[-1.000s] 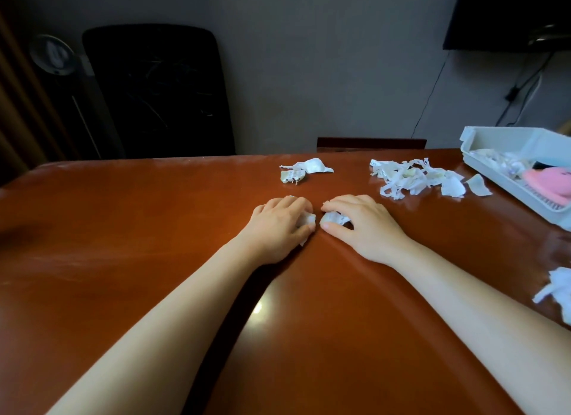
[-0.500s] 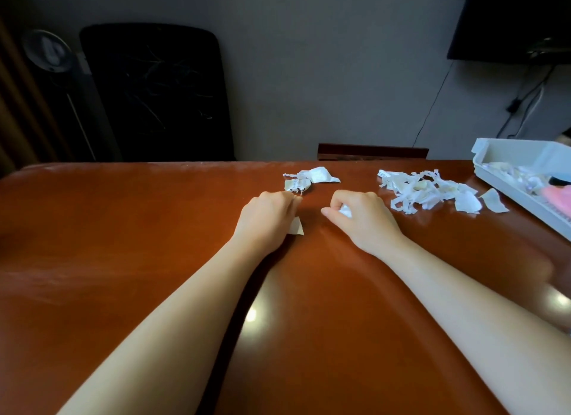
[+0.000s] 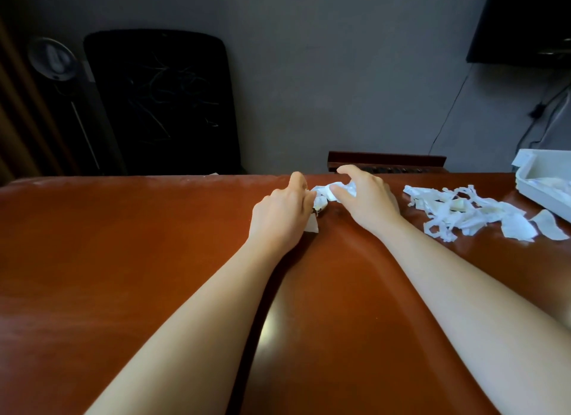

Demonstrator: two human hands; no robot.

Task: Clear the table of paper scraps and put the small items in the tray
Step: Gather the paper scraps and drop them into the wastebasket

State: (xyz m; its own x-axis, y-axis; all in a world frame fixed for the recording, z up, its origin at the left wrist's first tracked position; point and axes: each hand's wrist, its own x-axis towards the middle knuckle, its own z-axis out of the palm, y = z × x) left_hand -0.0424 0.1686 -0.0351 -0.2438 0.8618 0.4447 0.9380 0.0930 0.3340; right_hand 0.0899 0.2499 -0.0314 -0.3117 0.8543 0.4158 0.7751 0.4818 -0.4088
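A glossy reddish-brown wooden desk (image 3: 123, 260) filled the lower view, its smooth top throwing back a pale glare. A black mesh chair back (image 3: 160, 99) stood beyond it, far to the left of the tray. The shallow white plastic tray (image 3: 537, 179) sat at the far right of the desk, cut off by the frame's edge, with pale bits inside too blurred to name. Just left of the tray lay a pile of torn white paper strips (image 3: 457, 210), thin, curled and tangled, with two flat loose scraps (image 3: 516, 229) nearest the tray.

Well left of the tray, past the pile, the right hand (image 3: 367, 201) arched over a crumpled clump of white paper (image 3: 324, 192). Its fingers (image 3: 346, 169) were half spread and bent round the clump, the thumb pressing its near side. Farther left from the tray, the left hand (image 3: 282, 216) touched the same clump. Its fingers were clenched over a flat white paper scrap (image 3: 312, 226), whose corner poked out beneath them, and one digit was raised.
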